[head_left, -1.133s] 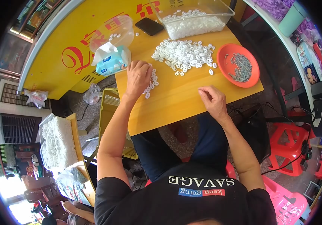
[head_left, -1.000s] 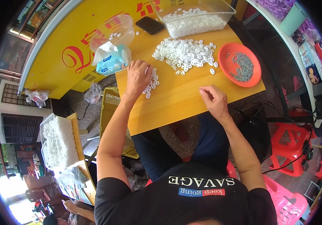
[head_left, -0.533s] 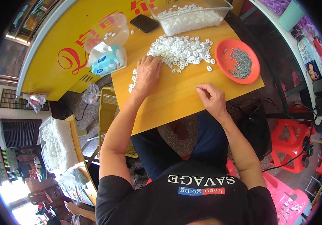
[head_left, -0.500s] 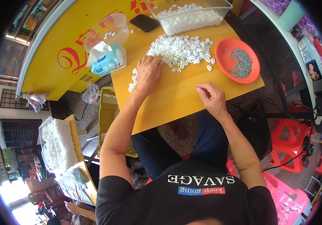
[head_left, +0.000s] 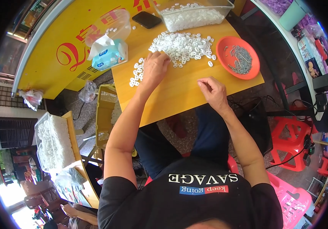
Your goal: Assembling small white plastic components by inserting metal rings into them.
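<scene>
White oval plastic pieces with two holes lie in a heap (head_left: pixel 183 45) on the yellow table (head_left: pixel 179 91). My left hand (head_left: pixel 156 68) is at the heap's near left edge, fingers bent downward and closed together; what they hold, if anything, is hidden. Beside it, to the left, is a smaller scatter of the same pieces (head_left: pixel 136 76). My right hand (head_left: pixel 214 92) hovers by the table's near edge, thumb and forefinger pinched together; anything between them is too small to make out. To its upper right, an orange-red bowl (head_left: pixel 227 65) contains small grey metal pins (head_left: pixel 242 61).
At the back stands a clear bin (head_left: pixel 194 23) of white pieces, beside a black phone (head_left: pixel 146 19). A tissue pack (head_left: pixel 109 55) and a clear lid (head_left: pixel 114 24) lie left. Red stools (head_left: pixel 292 141) stand on the right; another full bin (head_left: pixel 55 143) is at lower left.
My left hand has shifted slightly right along the heap, its fingers more curled. My right hand stays pinched in about the same place. The whole view has shifted a little.
</scene>
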`<action>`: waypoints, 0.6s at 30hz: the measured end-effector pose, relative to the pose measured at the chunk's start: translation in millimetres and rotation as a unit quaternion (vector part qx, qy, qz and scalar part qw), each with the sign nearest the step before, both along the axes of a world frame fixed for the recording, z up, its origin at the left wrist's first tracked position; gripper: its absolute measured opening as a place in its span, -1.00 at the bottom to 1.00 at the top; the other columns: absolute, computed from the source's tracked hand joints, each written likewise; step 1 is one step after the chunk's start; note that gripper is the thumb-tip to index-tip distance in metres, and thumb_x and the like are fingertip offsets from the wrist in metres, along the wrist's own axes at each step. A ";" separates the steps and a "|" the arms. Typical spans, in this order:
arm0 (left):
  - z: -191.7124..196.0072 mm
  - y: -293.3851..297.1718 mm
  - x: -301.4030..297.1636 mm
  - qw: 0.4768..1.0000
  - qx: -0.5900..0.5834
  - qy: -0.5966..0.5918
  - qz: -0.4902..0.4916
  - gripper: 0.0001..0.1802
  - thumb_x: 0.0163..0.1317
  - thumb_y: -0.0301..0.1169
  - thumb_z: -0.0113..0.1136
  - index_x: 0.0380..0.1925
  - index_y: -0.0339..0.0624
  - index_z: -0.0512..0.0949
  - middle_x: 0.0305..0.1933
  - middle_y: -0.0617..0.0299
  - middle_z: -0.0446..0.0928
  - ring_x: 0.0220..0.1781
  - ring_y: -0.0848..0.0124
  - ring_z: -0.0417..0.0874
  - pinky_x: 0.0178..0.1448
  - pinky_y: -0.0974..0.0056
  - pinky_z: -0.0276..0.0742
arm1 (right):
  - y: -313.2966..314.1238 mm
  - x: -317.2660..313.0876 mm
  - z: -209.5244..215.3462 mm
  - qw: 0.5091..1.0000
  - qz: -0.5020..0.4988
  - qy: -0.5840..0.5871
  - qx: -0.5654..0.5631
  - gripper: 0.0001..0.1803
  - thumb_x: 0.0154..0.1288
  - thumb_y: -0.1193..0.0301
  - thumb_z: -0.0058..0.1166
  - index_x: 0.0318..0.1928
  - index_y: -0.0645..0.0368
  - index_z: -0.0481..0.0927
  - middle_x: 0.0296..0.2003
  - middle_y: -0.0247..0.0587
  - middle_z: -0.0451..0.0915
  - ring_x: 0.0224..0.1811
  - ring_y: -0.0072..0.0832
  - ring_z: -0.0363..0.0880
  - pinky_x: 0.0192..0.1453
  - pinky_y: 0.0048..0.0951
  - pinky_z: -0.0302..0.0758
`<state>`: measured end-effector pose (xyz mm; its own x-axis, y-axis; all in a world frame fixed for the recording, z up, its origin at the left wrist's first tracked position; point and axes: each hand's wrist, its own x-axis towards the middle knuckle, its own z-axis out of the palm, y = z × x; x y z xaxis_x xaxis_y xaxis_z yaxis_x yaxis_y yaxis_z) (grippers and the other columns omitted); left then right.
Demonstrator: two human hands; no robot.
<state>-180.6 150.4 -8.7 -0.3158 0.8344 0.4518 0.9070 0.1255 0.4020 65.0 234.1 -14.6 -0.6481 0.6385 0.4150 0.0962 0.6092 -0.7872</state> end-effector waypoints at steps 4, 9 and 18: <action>0.3 6.2 -2.5 0.996 -0.025 -0.078 -0.019 -0.88 0.17 -0.45 0.18 -0.28 -0.19 0.59 -0.26 0.00 0.57 -0.14 -0.01 0.57 -0.06 0.00 0.48 | -0.3 1.0 -3.3 1.000 -0.003 -0.004 -0.003 -0.90 0.28 0.45 0.19 -0.26 0.22 0.62 -0.42 -0.22 0.64 -0.53 -0.48 0.56 -0.43 -0.46 0.45; -0.8 5.5 -3.8 0.998 -0.025 -0.061 -0.023 -0.88 0.17 -0.46 0.18 -0.30 -0.24 0.58 -0.27 -0.05 0.57 -0.16 -0.05 0.58 -0.06 -0.02 0.50 | -0.9 -0.9 -4.6 1.000 -0.010 -0.003 0.000 -0.89 0.28 0.44 0.19 -0.26 0.22 0.62 -0.41 -0.21 0.65 -0.52 -0.49 0.57 -0.41 -0.48 0.47; 4.8 -6.3 6.9 0.982 0.015 -0.187 0.010 -0.83 0.12 -0.52 0.21 -0.26 -0.33 0.56 -0.35 -0.10 0.61 -0.27 -0.01 0.63 -0.16 0.06 0.51 | -1.5 0.4 -3.4 1.000 -0.012 -0.013 -0.009 -0.89 0.28 0.43 0.19 -0.26 0.22 0.63 -0.41 -0.21 0.65 -0.50 -0.50 0.58 -0.39 -0.47 0.49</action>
